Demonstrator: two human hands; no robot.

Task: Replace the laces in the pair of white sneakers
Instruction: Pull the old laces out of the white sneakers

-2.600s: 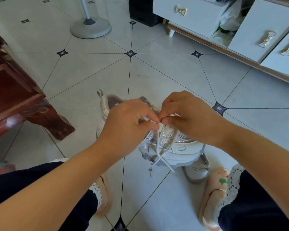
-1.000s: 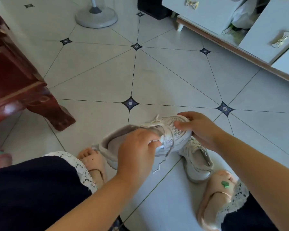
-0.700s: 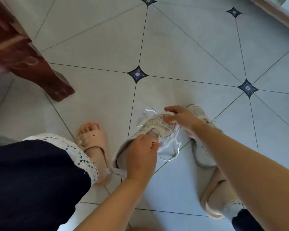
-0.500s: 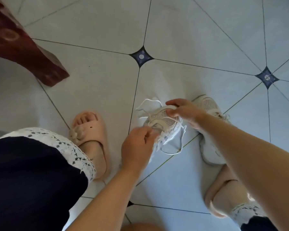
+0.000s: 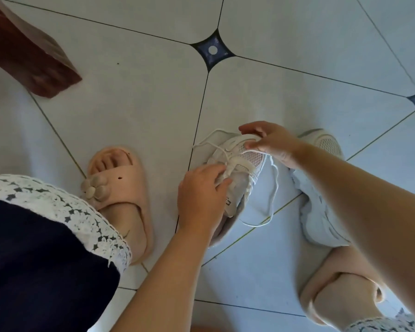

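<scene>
One white sneaker (image 5: 242,164) stands on the tiled floor between my feet, toe pointing away. My left hand (image 5: 201,195) grips its tongue and collar from the near side. My right hand (image 5: 271,142) holds the toe, thumb and fingers curled over the mesh. Loose white lace (image 5: 272,195) loops out to the left of the toe and trails down the right side onto the floor. The second white sneaker (image 5: 321,212) lies just to the right, partly hidden under my right forearm.
My feet in pink slippers flank the shoes, the left slipper (image 5: 120,188) and the right slipper (image 5: 331,291). A dark red wooden furniture leg (image 5: 34,61) stands at the upper left. Pale floor tiles (image 5: 297,32) stretch beyond.
I have lowered the sneaker from mid-air down to the floor beside the other one. My view has tipped steeply downward; the cabinet and fan base are out of sight.
</scene>
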